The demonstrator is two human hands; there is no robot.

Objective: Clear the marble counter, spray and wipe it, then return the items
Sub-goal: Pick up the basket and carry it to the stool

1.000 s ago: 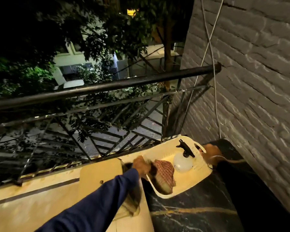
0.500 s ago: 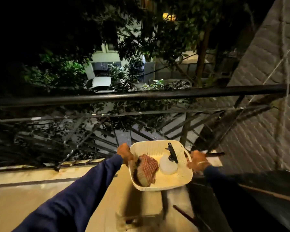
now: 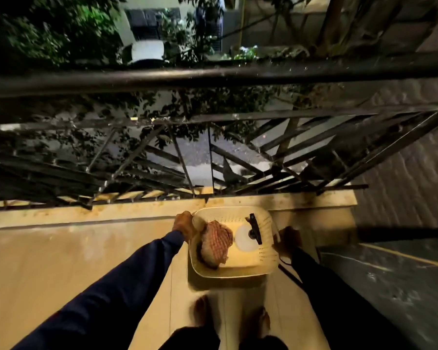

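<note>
The person holds a cream plastic basket between both hands, out in front of the body and above the pale yellow floor, where a soft shadow lies beneath it. The left hand grips the basket's far left corner, its fingers curled over the rim. The right hand is at the right rim; it is in shade and blurred, but it appears to clasp the edge as well. Both arms are in dark blue sleeves.

Two things lie inside the basket. A red and white checked cloth is bunched in the left half, draped over something dark that cannot be made out. Just beside it, in the right half, a translucent white spray bottle stands with its black trigger head pointing toward the person.

The dark marble counter, veined with a pale yellow streak, runs along the right side of the view, just right of the right arm and apart from the basket. The part of it that shows is bare.

The person's two bare feet show on the floor below the basket. Beyond the basket, a black metal railing with slanted bars stands on a low yellow ledge. A grey brick wall rises at the right, above the counter. Past the railing it is night, with leafy trees and a white car on the ground below.
</note>
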